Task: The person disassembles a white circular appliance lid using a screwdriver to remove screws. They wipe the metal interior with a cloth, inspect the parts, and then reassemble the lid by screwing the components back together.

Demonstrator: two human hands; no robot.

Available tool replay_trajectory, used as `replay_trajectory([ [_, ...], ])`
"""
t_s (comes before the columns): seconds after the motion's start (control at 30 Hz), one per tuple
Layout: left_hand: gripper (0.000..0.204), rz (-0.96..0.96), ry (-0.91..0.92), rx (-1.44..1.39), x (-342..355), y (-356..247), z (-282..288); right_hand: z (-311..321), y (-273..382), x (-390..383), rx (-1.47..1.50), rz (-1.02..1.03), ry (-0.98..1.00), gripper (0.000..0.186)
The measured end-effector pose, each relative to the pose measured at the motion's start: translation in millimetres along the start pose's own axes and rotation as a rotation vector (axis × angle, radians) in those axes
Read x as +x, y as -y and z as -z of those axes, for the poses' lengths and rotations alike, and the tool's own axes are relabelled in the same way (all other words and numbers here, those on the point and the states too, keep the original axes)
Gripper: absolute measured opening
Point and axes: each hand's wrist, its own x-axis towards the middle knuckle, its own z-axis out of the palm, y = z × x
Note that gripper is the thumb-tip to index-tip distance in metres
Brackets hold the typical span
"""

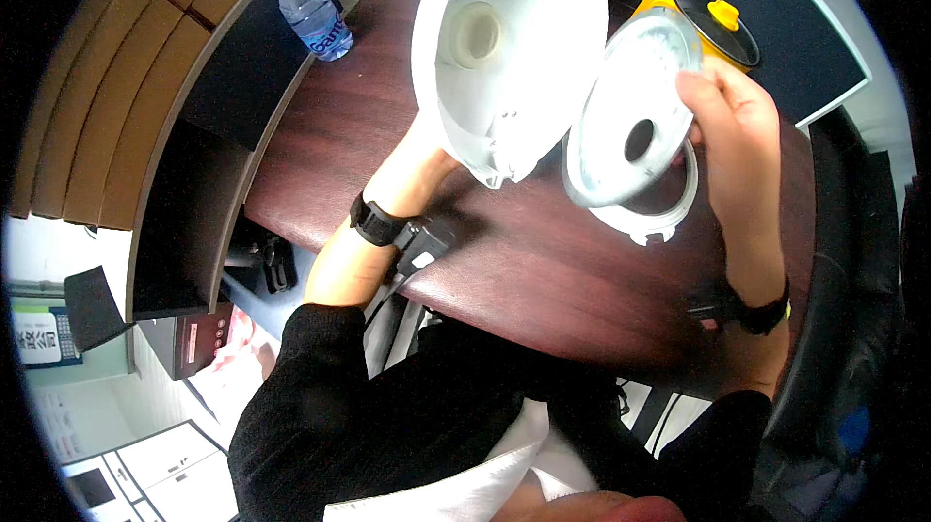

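White housing shell (509, 47), raised over dark wood worktop (388, 125), tilted, hollow side up. Left hand (419, 149) underneath, mostly hidden; grip not readable. Right hand (732, 125) closed on edge of grey disc with centre hole (630, 115), just beside shell. White ring (669, 217) below disc. Water bottle (312, 16) far left; yellow lidded pot (713, 23) behind.

Dark reddish wooden table (543, 260), curved tan wall panels (107, 86) at left, pale floor (107, 406) below

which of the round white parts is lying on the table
The white ring, flat on the table under the right hand. The disc and big shell are both held up in the air.
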Motion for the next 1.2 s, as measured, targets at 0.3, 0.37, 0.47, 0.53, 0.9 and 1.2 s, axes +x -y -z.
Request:
replay_trajectory([
  [0.3, 0.034, 0.002, -0.021, 0.074, 4, 24, 3, -71, 22, 2, -0.401, 0.535, -0.194, 0.025],
  [0.37, 0.033, 0.025, -0.018, 0.120, -1, 26, 7, -87, 19, 6, -0.316, 0.467, -0.158, 0.023],
  [0.47, 0.024, 0.156, 0.231, -0.243, -5, 21, 3, -108, 4, 17, -0.095, 0.355, -0.069, 0.016],
  [0.53, 0.023, 0.167, -0.030, 0.046, -15, 25, 18, -125, -8, 26, 0.093, 0.344, -0.021, 0.014],
  [0.9, 0.048, -0.065, 0.316, 0.113, -10, 58, 76, -111, -19, 49, -0.471, 0.608, 0.342, 0.025],
  [1.2, 0.029, 0.205, 0.025, -0.454, -5, 31, 54, -116, -26, 64, -0.713, 0.733, 0.459, 0.026],
])
